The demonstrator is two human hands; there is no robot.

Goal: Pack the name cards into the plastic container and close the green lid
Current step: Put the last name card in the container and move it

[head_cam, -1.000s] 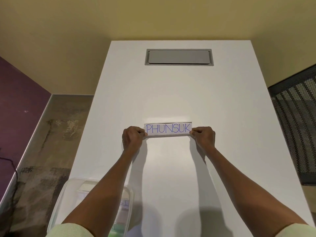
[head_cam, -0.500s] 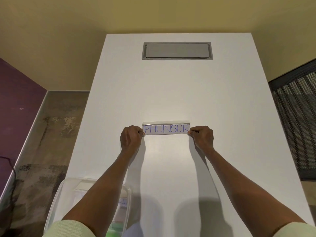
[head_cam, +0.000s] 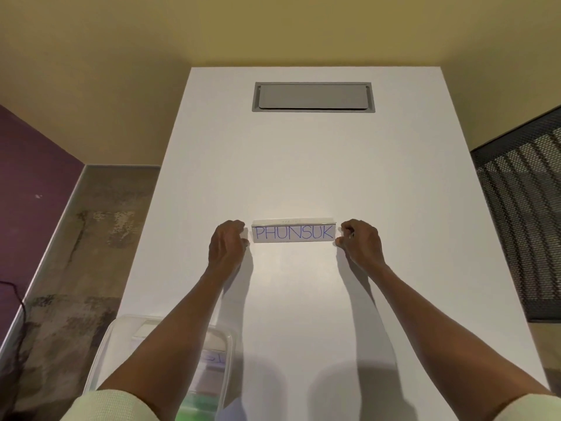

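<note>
A white name card (head_cam: 294, 232) with "PHUNSUK" in blue letters stands mid-table on the white table (head_cam: 303, 165). My left hand (head_cam: 228, 243) pinches its left end and my right hand (head_cam: 358, 241) pinches its right end. A clear plastic container (head_cam: 226, 357) sits at the near left corner with other cards inside, largely hidden by my left forearm. Something green (head_cam: 197, 405), likely the lid, shows at its near edge.
A grey cable hatch (head_cam: 313, 96) is set into the far end of the table. A black mesh chair back (head_cam: 522, 214) stands to the right. The floor and a purple wall lie to the left, past the table edge.
The card has tipped more upright, so its top edge now shows. My fingers have slid out to its very ends. Both hands stay in place.
</note>
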